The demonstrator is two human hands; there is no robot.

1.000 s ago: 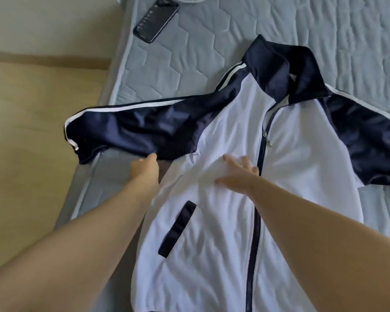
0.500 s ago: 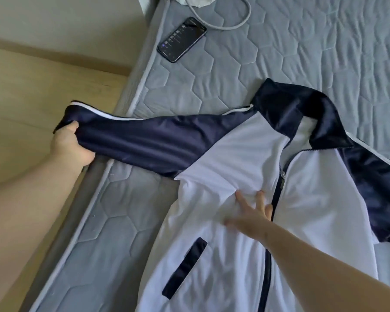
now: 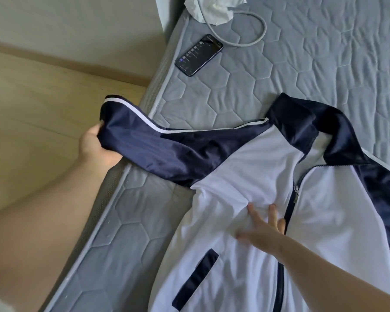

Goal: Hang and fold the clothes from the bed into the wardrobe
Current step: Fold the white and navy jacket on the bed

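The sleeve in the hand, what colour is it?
The sleeve is navy blue with a thin white stripe; the head view shows it.

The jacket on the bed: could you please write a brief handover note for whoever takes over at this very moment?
Left hand grips the cuff end of the navy sleeve, stretched out past the mattress edge.
Right hand presses flat on the white front of the jacket, beside the zip.
Done: jacket spread face up, zipped to the chest.
Left: fold in both sleeves, fold the body, take it to the wardrobe, which is out of view.
Mind the phone and cable further up the mattress.
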